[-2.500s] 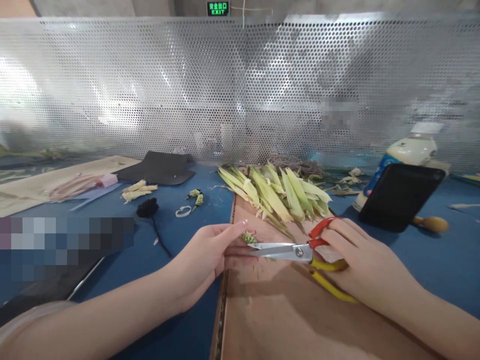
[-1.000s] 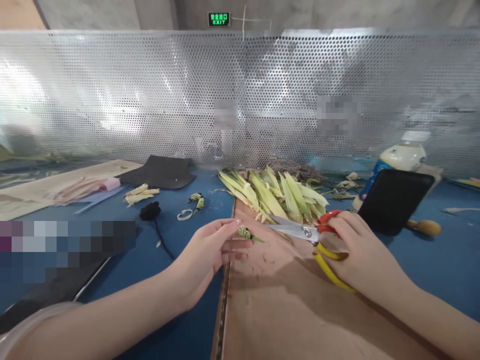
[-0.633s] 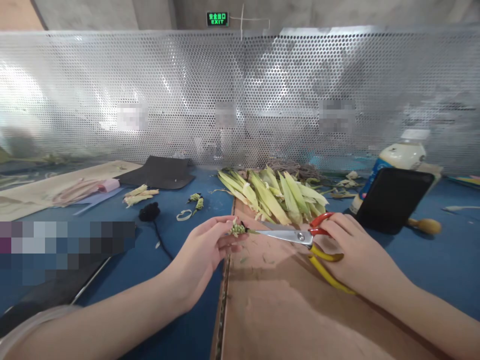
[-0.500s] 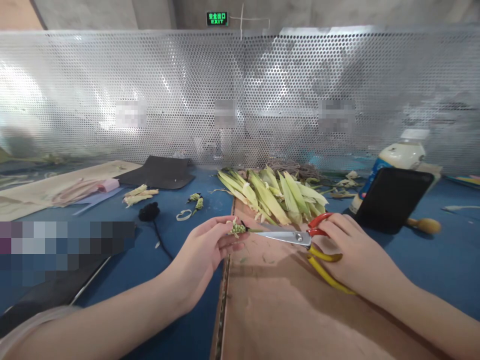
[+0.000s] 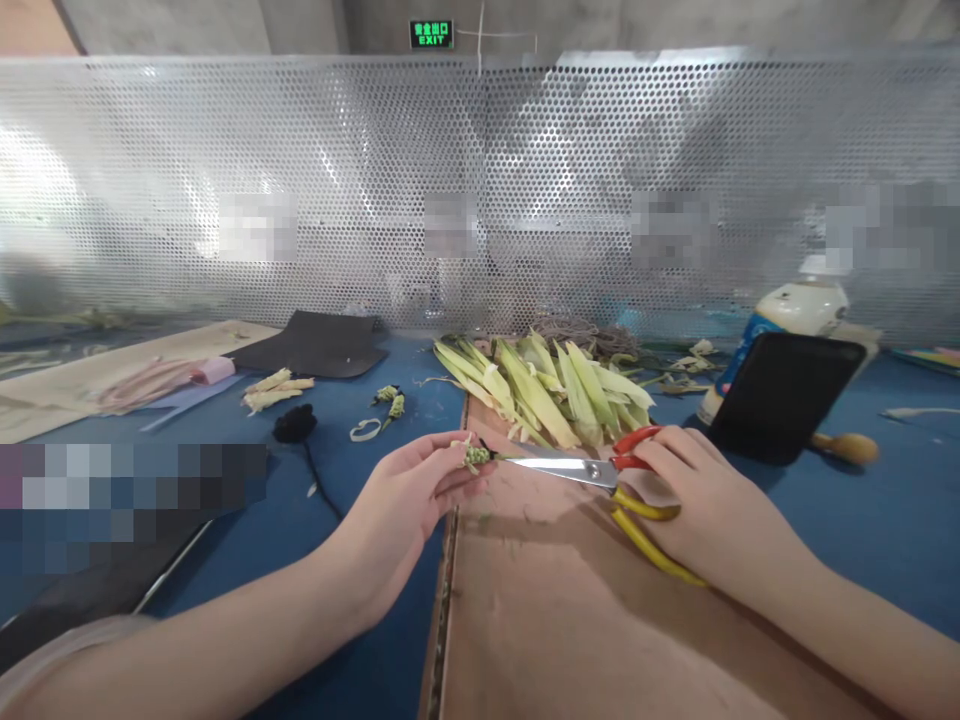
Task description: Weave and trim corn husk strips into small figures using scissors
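Between thumb and fingers, my left hand [image 5: 409,500] pinches a small green braided piece [image 5: 475,456], which looks like plaited corn husk with a dark tie at its right end. My right hand [image 5: 694,495] is wrapped round the red and yellow handles of a pair of scissors [image 5: 564,467]. The blade tips point left and touch or nearly touch the thin tail beyond the dark tie. A brown cardboard sheet [image 5: 570,620] lies below both hands. Just past the scissors rests a pile of pale green corn husks [image 5: 551,390].
Two finished-looking small braids [image 5: 394,402] lie left of the husks on the blue table [image 5: 330,560]. A black fuzzy ball on a stem [image 5: 296,424] is nearer. A phone [image 5: 787,398] leans on a bottle [image 5: 802,305] at right. Perforated metal panels [image 5: 315,190] stand behind.
The braided piece has turned so its dark-tied end faces the scissors. The scissors pulled away, then came back left, and their blades have closed to a narrower angle at the tail.
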{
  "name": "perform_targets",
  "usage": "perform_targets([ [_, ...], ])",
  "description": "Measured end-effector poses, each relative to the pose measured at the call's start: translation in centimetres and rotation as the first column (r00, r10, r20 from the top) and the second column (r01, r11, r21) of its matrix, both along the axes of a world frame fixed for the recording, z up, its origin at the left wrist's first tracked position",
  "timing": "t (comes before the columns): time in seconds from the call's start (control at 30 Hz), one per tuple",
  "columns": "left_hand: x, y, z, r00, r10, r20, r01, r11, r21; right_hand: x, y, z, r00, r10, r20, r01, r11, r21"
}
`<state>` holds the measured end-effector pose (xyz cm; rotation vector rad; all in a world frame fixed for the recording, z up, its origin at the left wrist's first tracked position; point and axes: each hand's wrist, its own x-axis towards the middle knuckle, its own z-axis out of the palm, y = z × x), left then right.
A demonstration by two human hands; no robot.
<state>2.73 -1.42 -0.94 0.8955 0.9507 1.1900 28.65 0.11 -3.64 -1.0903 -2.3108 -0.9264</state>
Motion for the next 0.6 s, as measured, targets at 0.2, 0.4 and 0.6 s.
perform_targets([
  [0.2,-0.08,0.01,-0.11,0.999,-0.016,-0.04,0.017,0.999,0.027,-0.01,0.02,0.01,1.0,-0.011,0.021,0.011,1.0,0.025],
  [0.4,-0.06,0.15,-0.25,0.995,-0.016,-0.1,0.019,0.999,0.035,0.05,0.07,-0.11,1.0,-0.027,0.015,0.027,0.999,0.02],
  [0.6,-0.05,0.03,-0.24,0.994,-0.001,-0.106,0.002,1.0,0.015,0.08,0.18,-0.13,1.0,-0.012,0.006,0.012,1.0,-0.002],
])
